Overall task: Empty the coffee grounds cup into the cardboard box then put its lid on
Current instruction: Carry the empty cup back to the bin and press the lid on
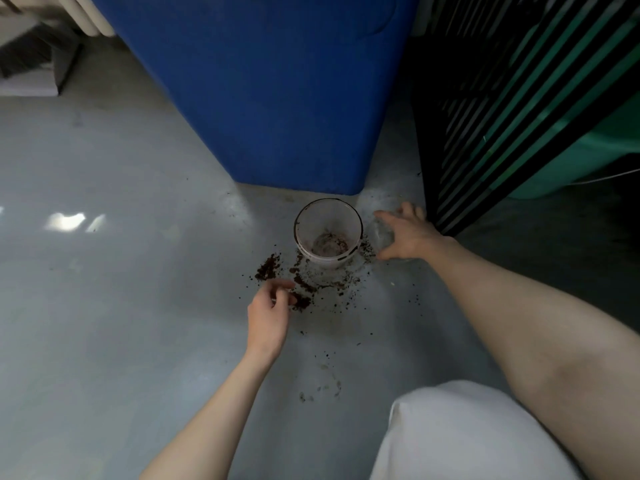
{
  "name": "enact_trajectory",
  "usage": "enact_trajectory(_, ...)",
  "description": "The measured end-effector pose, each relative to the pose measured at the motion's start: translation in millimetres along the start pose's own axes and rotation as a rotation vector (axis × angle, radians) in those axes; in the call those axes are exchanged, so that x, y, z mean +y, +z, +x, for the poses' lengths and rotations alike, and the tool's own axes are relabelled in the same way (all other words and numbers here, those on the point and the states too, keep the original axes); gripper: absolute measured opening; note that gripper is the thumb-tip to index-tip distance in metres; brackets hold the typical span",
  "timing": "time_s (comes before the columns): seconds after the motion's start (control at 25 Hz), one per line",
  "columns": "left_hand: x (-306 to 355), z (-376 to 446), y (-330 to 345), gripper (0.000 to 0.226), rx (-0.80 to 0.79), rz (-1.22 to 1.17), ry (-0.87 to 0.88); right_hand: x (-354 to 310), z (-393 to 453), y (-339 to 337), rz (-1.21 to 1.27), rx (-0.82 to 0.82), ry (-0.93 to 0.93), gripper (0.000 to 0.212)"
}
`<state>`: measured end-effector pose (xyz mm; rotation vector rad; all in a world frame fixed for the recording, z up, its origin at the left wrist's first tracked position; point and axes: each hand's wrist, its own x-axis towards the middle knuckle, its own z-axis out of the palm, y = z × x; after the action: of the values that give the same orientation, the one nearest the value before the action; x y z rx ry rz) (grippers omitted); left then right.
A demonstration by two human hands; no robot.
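The coffee grounds cup (328,233) stood upright on the grey floor (121,254) just below the centre of the frame, at the foot of a big blue bin (277,91), with only a brown smear left at its bottom; we judged it all but emptied. No cardboard box showed anywhere in view. Loose grounds (268,268) lay scattered around the cup's near side, thickest to its lower left.

Our right hand (403,233) was spread just right of the cup, fingers and thumb arched over what looked like a clear round lid (379,233) lying flat on the floor. The plastic was so faint against the floor that we could not be sure, nor tell whether the fingertips were gripping it or only resting there. The reach made sense if the lid was the next thing wanted.

Our left hand (270,313) hovered low over the spill, lower left of the cup, fingers loosely curled with the tips drawn together. It seemed set to pinch up strays, though we could not tell if it held any.

A dark slatted crate (519,116) filled the upper right.
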<state>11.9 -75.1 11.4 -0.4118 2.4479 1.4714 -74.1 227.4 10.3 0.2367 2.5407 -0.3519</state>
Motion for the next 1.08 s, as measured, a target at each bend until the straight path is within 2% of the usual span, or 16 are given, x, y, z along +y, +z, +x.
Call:
enact_trajectory(0.2, 15, 10, -15, 0.022, -0.057, 0.14, 0.019, -8, -31, -48, -0.002, -0.004, -0.041, 0.11)
enact_trajectory(0.32, 14, 18, -12, 0.021, -0.144, 0.207, -0.016, -20, -44, -64, 0.099, 0.041, -0.045, 0.109)
enact_trajectory(0.52, 12, 35, 14, 0.093, -0.216, 0.358, 0.091, -52, -53, -79, 0.134, 0.087, -0.131, 0.108)
enact_trajectory(0.68, 15, 54, 35, 0.12, -0.19, 0.297, 0.114, -65, -56, -75, 0.134, 0.124, -0.175, 0.105)
enact_trajectory(0.88, 15, 72, 51, 0.129, -0.183, 0.097, 0.224, -60, -55, -63, 0.181, 0.127, -0.155, 0.104)
enact_trajectory(1.0, 14, 76, 56, 0.122, -0.171, 0.029, 0.237, -59, -55, -61, 0.179, 0.123, -0.164, 0.106)
enact_trajectory(1.08, 16, 76, 54, 0.117, -0.157, 0.081, 0.255, -60, -58, -62, 0.189, 0.125, -0.162, 0.105)
